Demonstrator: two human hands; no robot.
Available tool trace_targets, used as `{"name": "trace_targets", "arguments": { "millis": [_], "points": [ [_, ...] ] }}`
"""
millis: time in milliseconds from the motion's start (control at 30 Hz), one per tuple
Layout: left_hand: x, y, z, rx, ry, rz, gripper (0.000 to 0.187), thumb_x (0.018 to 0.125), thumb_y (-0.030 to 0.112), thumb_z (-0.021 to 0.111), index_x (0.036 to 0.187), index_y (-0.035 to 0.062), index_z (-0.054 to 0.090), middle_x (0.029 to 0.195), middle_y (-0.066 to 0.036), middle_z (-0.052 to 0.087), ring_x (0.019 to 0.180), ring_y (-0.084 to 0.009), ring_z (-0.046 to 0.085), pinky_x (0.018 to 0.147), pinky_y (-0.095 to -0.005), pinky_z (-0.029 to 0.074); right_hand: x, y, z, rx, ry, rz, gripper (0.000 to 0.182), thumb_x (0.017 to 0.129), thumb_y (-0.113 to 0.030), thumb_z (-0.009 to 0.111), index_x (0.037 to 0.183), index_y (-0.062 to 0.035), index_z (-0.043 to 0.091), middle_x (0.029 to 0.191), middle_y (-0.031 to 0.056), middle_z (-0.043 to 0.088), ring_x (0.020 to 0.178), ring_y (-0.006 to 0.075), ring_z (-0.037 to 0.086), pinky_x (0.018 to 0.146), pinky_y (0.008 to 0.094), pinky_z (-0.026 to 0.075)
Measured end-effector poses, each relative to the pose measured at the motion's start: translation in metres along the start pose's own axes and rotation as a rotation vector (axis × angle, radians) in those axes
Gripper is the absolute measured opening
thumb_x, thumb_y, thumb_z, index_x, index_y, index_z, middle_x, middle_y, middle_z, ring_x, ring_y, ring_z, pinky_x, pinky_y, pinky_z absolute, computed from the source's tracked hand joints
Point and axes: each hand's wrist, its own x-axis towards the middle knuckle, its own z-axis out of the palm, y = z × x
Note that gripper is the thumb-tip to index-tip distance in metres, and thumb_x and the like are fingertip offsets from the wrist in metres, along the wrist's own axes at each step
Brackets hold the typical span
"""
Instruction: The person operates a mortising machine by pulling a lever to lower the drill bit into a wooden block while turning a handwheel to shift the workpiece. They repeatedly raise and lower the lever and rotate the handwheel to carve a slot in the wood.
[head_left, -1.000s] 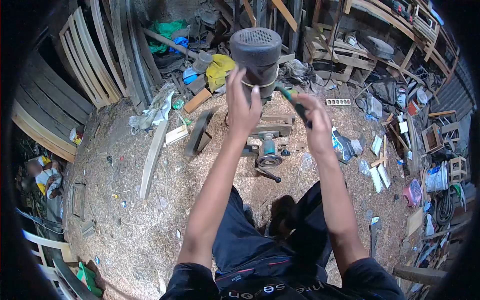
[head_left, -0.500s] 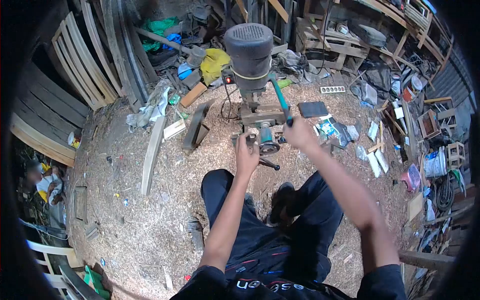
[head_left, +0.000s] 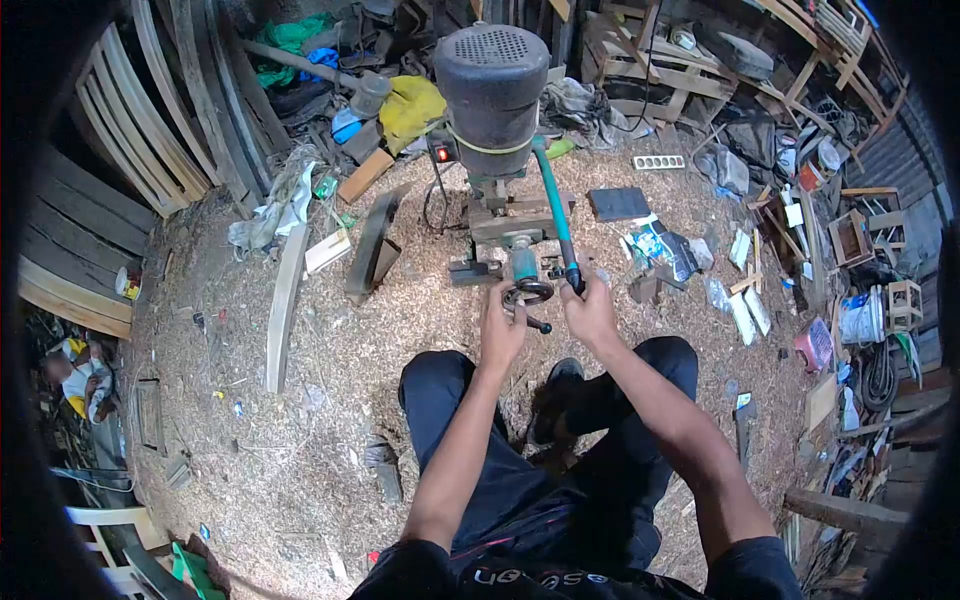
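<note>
A mortising or drilling machine with a large dark motor (head_left: 490, 95) stands on the floor in front of me. My right hand (head_left: 593, 318) is closed around the black end of its long green lever (head_left: 556, 205), which slopes down toward me. My left hand (head_left: 502, 332) grips the rim of the black handwheel (head_left: 530, 291) at the machine's front, just left of the right hand. A wooden piece (head_left: 520, 228) lies across the machine behind the wheel. Beside the motor, a red switch (head_left: 442, 154) is lit.
Wood shavings cover the floor (head_left: 300, 450). Curved boards (head_left: 288, 310) lie to the left, and more lean on the left wall. Right of the machine are a dark flat block (head_left: 618, 204), a power strip (head_left: 658, 162) and scattered clutter. Another person (head_left: 85, 380) sits at the far left.
My right hand has pulled the lever's end down and toward me, so it now sits lower. The left hand has stayed at the handwheel. The view has shifted slightly.
</note>
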Motion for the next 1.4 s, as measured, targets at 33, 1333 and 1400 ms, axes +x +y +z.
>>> {"name": "trace_targets", "arguments": {
  "millis": [33,1333,1400],
  "points": [
    [-0.001,-0.001,0.006,0.000,0.008,0.000,0.039,0.085,0.003,0.059,0.123,0.0006,0.051,0.117,-0.022,0.058,0.112,-0.0379,0.056,0.097,-0.0428,0.043,0.000,0.005,0.003,0.023,-0.005,-0.003,0.042,0.083,-0.014,0.063,0.119,0.0074,0.059,0.076,0.0165,0.062,0.068,0.0247,0.059,0.067,0.0397,0.048],
    [0.000,-0.091,0.048,0.010,-0.392,-0.201,0.074,0.093,0.013,0.042,0.155,0.0038,0.003,0.161,-0.024,0.003,0.150,-0.0360,0.002,0.121,-0.0399,0.009,-0.006,0.066,0.057,0.109,0.077,-0.052,0.043,0.091,-0.008,0.058,0.132,0.0045,0.050,0.087,0.0254,0.066,0.076,0.0341,0.070,0.065,0.0390,0.052],
    [0.000,-0.092,0.047,0.013,-0.395,-0.182,0.074,0.094,0.013,0.042,0.155,0.0040,0.002,0.161,-0.024,0.003,0.150,-0.0357,0.002,0.121,-0.0411,0.007,-0.005,0.067,0.059,0.103,0.101,-0.084,0.042,0.092,-0.008,0.058,0.131,0.0039,0.050,0.087,0.0257,0.066,0.076,0.0348,0.070,0.066,0.0392,0.052]
  ]
}}
